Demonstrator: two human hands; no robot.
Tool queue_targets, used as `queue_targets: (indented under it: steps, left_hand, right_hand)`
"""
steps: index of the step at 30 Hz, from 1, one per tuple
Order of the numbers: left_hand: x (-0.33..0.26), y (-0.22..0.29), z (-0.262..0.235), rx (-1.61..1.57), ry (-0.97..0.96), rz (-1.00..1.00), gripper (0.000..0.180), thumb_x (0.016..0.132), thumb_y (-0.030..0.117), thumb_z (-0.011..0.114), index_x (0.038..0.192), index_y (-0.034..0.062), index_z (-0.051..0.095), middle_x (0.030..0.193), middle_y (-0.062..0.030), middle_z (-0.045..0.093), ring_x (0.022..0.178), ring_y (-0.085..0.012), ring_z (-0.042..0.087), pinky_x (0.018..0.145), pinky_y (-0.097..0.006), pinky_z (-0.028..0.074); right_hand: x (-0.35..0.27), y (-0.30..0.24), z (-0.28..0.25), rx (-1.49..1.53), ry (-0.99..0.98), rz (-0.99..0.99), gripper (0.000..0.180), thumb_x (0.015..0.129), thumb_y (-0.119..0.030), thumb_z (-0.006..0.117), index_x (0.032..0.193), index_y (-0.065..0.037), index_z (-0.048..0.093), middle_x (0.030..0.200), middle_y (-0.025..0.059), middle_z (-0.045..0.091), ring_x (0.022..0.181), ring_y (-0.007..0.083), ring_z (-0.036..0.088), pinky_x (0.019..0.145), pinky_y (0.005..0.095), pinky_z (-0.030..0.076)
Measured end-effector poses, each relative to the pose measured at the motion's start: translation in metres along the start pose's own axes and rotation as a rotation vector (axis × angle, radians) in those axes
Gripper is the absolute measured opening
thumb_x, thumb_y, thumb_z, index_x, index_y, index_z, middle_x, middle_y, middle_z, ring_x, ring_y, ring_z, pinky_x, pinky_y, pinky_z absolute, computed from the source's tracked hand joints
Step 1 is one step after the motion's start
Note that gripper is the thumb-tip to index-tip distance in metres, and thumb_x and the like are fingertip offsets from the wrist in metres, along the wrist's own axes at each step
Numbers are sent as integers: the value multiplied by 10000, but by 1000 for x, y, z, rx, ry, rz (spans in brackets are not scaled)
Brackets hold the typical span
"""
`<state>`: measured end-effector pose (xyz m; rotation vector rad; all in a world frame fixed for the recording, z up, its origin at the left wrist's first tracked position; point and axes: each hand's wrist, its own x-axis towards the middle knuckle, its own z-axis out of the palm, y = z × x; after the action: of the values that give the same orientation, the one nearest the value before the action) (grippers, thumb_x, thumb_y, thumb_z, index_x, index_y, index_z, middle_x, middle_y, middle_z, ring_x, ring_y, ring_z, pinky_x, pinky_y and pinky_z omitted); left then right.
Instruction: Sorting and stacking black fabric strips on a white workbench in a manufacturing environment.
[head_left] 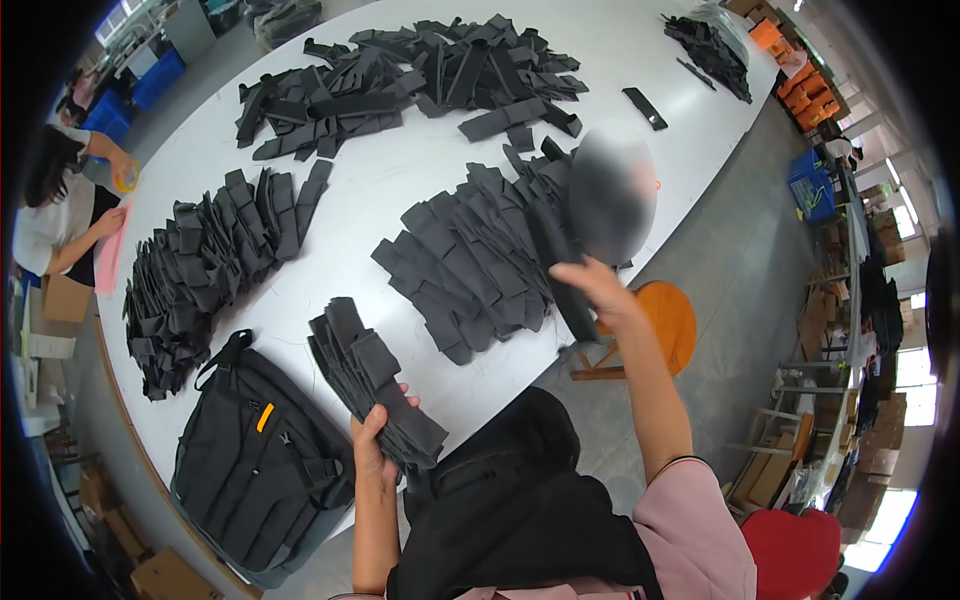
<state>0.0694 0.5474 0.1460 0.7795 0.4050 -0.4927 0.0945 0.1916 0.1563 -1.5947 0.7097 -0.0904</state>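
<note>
My left hand (378,440) is wrapped round the lower part of a thick stack of dark grey fabric strips (365,365), held above the table's front edge. To the right, my right hand (600,292) grips one long dark strip (556,268), its thumb across the fabric. That strip slants along the right end of a layered row of dark strips (460,255) lying on the white table. A blurred patch hides what is just beyond my right hand.
A black backpack (262,455) lies at the table's (350,220) left front. Another row of strips (215,250) and a loose heap (410,85) lie farther off. An orange-topped stool (665,325) stands by the right edge. At far left, another person (65,215) handles pink material.
</note>
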Motion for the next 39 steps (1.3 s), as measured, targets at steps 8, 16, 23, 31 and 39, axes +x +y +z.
queue_targets:
  steps: [8,16,23,31,39]
  left_hand:
    - [9,-14,10,125,52,-80,556,725,185,701,1160,-67,463,1034,-186,590,883,-279,627,767,-384,534]
    - [-9,-37,-26,-153,55,-99,421,751,137,647,1104,-39,501,985,-115,594,882,-239,610,848,-358,503]
    - [-22,-26,-42,-92,185,80,517,724,105,656,1172,-37,441,1005,-142,579,884,-241,611,786,-347,527]
    - [-17,-13,-57,-5,185,152,526,741,228,642,1111,-83,437,862,-212,597,761,-331,637,675,-426,562]
    - [-28,-4,-79,-75,240,93,605,719,163,675,1212,-43,392,1028,-147,555,878,-244,593,772,-356,519]
  right_hand:
    - [-80,8,84,319,-459,245,389,810,-386,642,954,-37,546,767,14,539,598,79,496,484,197,374]
    - [-133,66,178,-481,-529,-375,734,848,-486,492,1324,43,309,1365,230,287,1234,382,279,1024,475,193]
    - [-113,44,186,-539,-921,-284,706,843,-526,489,1275,28,414,1296,230,405,1217,333,363,1020,432,255]
    - [-48,73,188,-1083,-98,-694,548,725,-227,698,1187,-29,479,1126,117,489,1017,287,445,830,407,368]
    - [-61,58,150,-507,-738,-306,602,610,24,568,1192,-115,497,1068,114,446,1001,302,411,905,356,347]
